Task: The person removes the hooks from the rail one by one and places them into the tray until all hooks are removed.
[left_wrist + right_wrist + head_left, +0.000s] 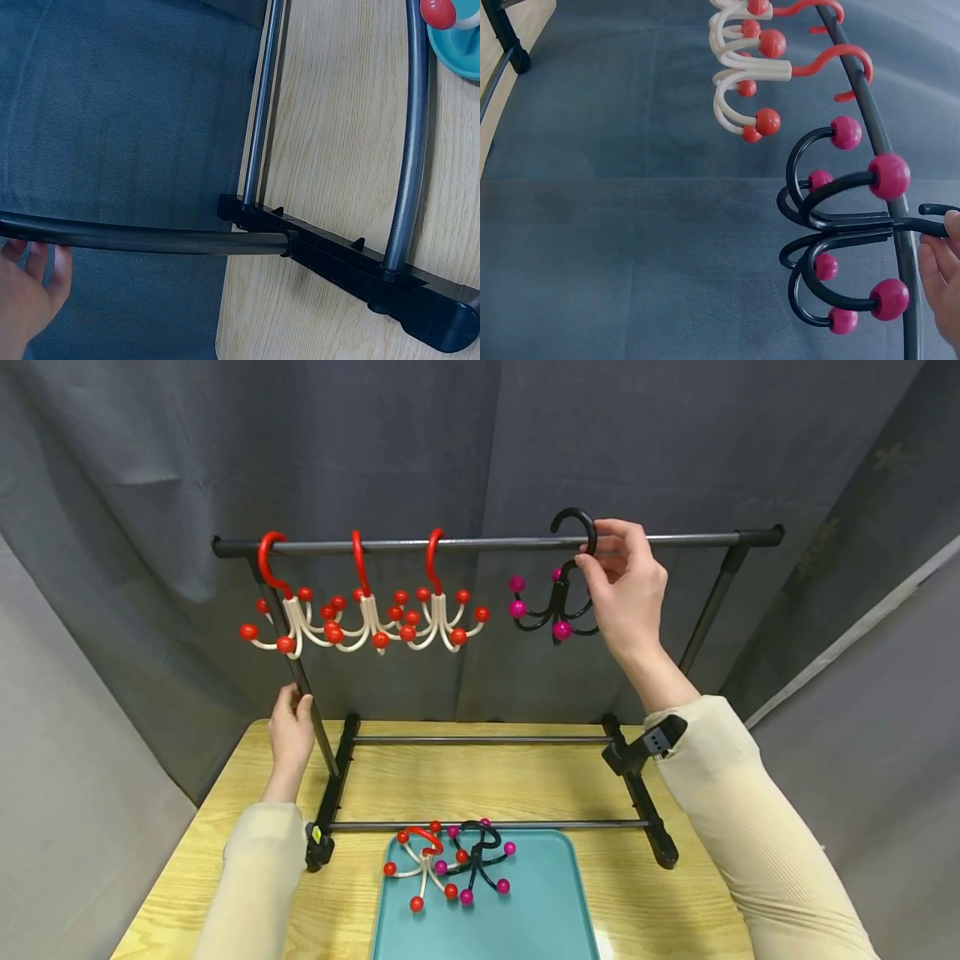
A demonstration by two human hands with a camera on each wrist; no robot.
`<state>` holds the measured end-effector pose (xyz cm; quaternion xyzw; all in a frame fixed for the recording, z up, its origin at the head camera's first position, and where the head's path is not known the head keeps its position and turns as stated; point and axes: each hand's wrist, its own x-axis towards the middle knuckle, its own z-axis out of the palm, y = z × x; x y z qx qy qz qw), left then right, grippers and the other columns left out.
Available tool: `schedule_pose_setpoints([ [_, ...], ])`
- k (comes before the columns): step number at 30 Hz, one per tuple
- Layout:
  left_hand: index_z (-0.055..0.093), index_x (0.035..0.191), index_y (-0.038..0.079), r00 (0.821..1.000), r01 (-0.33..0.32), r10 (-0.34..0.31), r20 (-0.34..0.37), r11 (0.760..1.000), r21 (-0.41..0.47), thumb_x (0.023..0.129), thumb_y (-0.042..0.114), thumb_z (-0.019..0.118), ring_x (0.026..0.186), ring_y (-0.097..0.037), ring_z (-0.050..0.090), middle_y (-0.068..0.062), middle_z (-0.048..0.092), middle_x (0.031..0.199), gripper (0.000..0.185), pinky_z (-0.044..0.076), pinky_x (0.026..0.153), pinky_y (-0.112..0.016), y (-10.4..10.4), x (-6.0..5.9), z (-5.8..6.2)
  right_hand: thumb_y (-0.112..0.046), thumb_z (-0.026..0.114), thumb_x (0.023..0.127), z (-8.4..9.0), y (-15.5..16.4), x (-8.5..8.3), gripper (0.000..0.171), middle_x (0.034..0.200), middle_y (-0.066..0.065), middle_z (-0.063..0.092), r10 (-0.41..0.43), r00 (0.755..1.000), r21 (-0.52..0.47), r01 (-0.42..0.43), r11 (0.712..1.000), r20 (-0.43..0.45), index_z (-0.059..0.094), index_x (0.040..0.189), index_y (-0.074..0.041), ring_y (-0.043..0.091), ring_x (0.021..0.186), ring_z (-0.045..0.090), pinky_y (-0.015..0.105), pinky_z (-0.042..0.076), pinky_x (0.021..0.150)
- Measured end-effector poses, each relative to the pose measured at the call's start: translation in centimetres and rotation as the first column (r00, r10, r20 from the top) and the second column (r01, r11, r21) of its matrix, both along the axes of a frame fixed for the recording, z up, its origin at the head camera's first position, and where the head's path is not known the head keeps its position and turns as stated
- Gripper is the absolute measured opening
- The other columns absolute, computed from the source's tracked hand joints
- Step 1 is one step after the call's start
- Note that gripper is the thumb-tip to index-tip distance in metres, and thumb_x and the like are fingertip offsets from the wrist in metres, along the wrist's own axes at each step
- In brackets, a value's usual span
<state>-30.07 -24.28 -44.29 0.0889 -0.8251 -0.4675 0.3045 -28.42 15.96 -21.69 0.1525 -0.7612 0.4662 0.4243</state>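
A black rack stands on the wooden table, its top rail (487, 542) carrying three red-and-white multi-hook hangers (367, 610). My right hand (622, 581) pinches the stem of a black hanger with magenta balls (555, 602) (840, 240), whose hook sits over the rail to the right of the red ones. My left hand (291, 731) (26, 289) grips the rack's left upright pole (300, 672) (150, 240). On the teal tray (540, 918) below lie one red-and-white hanger (423, 860) and one black hanger (476, 856), tangled together.
The rack's black base feet (330, 793) (352, 270) and lower cross bars (487, 824) rest on the table (225, 843). Grey curtain (480, 443) hangs behind and at both sides. The right part of the rail (690, 537) is bare.
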Motion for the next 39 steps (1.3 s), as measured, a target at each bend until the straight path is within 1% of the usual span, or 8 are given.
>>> schedule_pose_setpoints([
  [5,0.051,0.119,0.006,1.0,-0.002,0.002,0.0,1.0,-0.004,0.093,0.025,0.049,0.1,-0.037,0.053,-0.02,0.056,0.111,0.032,0.039,0.086,-0.05,0.0,0.0,-0.1,-0.01,0.068,0.081,-1.0,0.6,1.5,0.036,0.093,0.008,0.067,0.025,0.999,-0.002,-0.026,1.0,-0.034,0.056,0.115,-0.01,0.001,0.075,0.062,0.013,0.046,0.068],
  [13,0.051,0.118,0.006,1.0,-0.01,0.01,0.006,1.0,-0.006,0.094,0.026,0.048,0.1,-0.036,0.053,-0.02,0.056,0.11,0.032,0.038,0.085,-0.049,0.0,-0.1,-0.3,-0.007,0.067,0.08,-3.2,1.4,3.5,0.037,0.093,0.009,0.067,0.04,0.997,0.05,-0.036,0.998,-0.069,0.055,0.115,-0.005,-0.005,0.076,0.059,0.011,0.046,0.07],
  [18,0.051,0.118,0.006,1.0,-0.011,0.011,0.005,1.0,-0.007,0.093,0.025,0.049,0.099,-0.036,0.053,-0.02,0.056,0.11,0.031,0.038,0.085,-0.049,0.0,-0.1,-0.2,-0.002,0.066,0.08,-4.6,1.7,4.8,0.038,0.092,0.011,0.066,0.076,0.995,0.063,-0.072,0.995,-0.063,0.054,0.116,-0.004,-0.001,0.076,0.061,0.012,0.047,0.073],
  [24,0.051,0.118,0.005,1.0,-0.01,0.011,0.003,1.0,-0.003,0.093,0.024,0.05,0.098,-0.037,0.053,-0.021,0.056,0.109,0.031,0.039,0.084,-0.049,0.0,0.0,-0.2,0.006,0.063,0.079,-5.9,1.5,7.3,0.036,0.09,0.02,0.064,0.111,0.993,0.043,-0.11,0.993,-0.037,0.053,0.113,0.004,0.007,0.076,0.063,0.012,0.047,0.073],
  [26,0.051,0.118,0.005,1.0,-0.01,0.01,0.001,1.0,-0.004,0.093,0.024,0.05,0.098,-0.037,0.053,-0.021,0.056,0.109,0.031,0.039,0.085,-0.049,0.0,0.0,-0.1,0.007,0.063,0.079,-6.4,1.5,7.9,0.036,0.09,0.021,0.064,0.119,0.993,0.043,-0.118,0.992,-0.024,0.053,0.113,0.006,0.009,0.076,0.063,0.012,0.047,0.073],
  [33,0.051,0.117,0.004,1.0,-0.01,0.01,-0.005,1.0,-0.004,0.093,0.023,0.05,0.098,-0.037,0.053,-0.021,0.056,0.109,0.031,0.039,0.085,-0.049,0.0,0.0,0.0,0.002,0.066,0.079,-10.4,2.5,7.4,0.039,0.091,0.015,0.065,0.134,0.991,0.055,-0.135,0.989,0.021,0.054,0.116,-0.002,0.006,0.078,0.063,0.012,0.047,0.072],
  [39,0.051,0.117,0.005,1.0,-0.007,0.007,-0.01,1.0,-0.012,0.093,0.022,0.051,0.099,-0.037,0.054,-0.021,0.057,0.109,0.03,0.039,0.085,-0.049,0.0,0.0,-0.1,-0.002,0.065,0.081,-12.7,2.6,8.1,0.038,0.092,0.011,0.065,0.137,0.987,0.058,-0.142,0.988,0.083,0.053,0.118,-0.005,0.009,0.078,0.064,0.011,0.047,0.069],
])
